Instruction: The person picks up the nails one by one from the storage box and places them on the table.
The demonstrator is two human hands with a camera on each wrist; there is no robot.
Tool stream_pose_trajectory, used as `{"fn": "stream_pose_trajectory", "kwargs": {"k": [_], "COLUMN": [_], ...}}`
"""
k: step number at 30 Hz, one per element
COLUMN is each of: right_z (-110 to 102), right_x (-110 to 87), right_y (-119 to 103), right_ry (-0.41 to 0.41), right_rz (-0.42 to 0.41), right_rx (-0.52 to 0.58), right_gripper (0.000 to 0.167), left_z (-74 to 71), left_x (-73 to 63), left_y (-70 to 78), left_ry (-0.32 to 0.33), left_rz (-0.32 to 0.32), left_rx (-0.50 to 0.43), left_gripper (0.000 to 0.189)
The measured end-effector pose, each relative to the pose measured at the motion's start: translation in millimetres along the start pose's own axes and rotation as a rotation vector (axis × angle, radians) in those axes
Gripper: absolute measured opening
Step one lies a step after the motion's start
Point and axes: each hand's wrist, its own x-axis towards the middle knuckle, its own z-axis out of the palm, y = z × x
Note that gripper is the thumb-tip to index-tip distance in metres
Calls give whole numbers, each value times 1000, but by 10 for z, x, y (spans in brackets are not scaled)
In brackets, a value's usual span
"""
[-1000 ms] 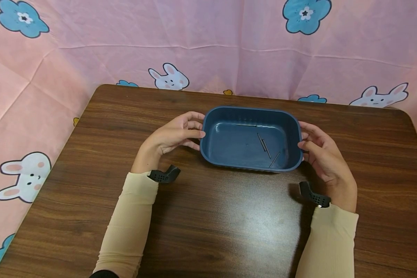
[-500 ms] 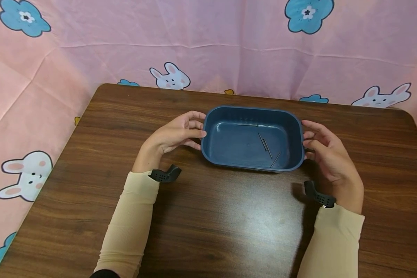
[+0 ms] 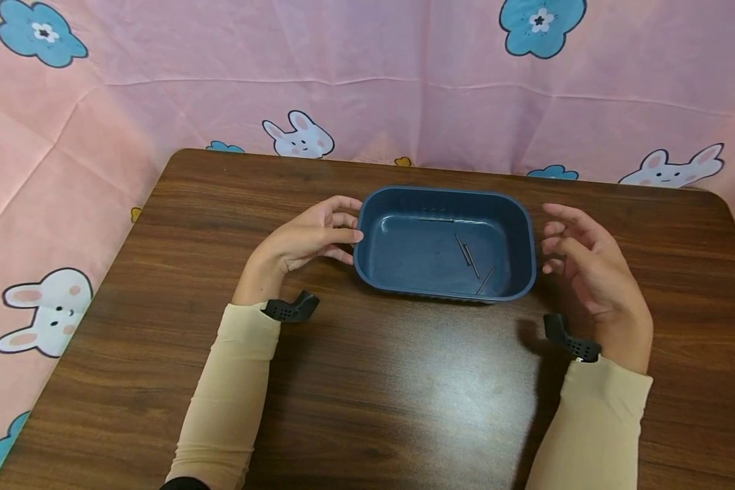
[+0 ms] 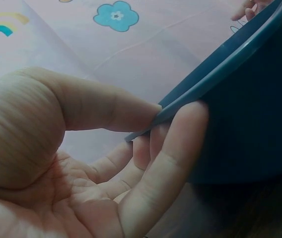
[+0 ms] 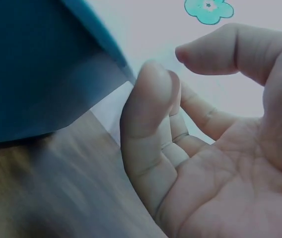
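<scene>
A dark blue plastic bin (image 3: pixel 429 262) with rounded corners sits on the table, and inside it lie several thin metal nails (image 3: pixel 471 261). My left hand (image 3: pixel 306 235) holds the bin's left end; in the left wrist view its thumb (image 4: pixel 116 110) is on the rim and its fingers curl beneath. To the right of the bin, my right hand (image 3: pixel 591 262) is apart from it. The right wrist view shows that hand's palm (image 5: pixel 215 183) with nothing in it, thumb and fingers spread around a gap, the bin's wall (image 5: pixel 36 74) beside the fingertips.
The brown wood-grain table (image 3: pixel 404 408) has its back edge just behind the bin. A pink printed cloth (image 3: pixel 367 47) hangs behind and to the left. Each wrist wears a black camera mount (image 3: pixel 290 307).
My right hand has let go of the bin's right end and moved off to the right, its fingers loosening. The left hand and the bin stay nearly in place.
</scene>
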Motion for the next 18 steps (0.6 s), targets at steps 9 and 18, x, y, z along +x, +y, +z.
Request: {"fn": "stream_pose_trajectory", "kwargs": {"k": [9,18], "right_z": [30,140], "right_x": [34,42], "right_y": [-128,-276], "right_ry": [-20,11], "right_rz": [-52,-67], "right_rx": [7,-187], "right_gripper": [42,40], "left_z": [-11,-13], "left_x": [-4,-5], "left_y": [-17,-24], "left_ry": [0,-5], "left_rz": [5,12], "left_rx": [-9,-17], "left_gripper": [63,63]}}
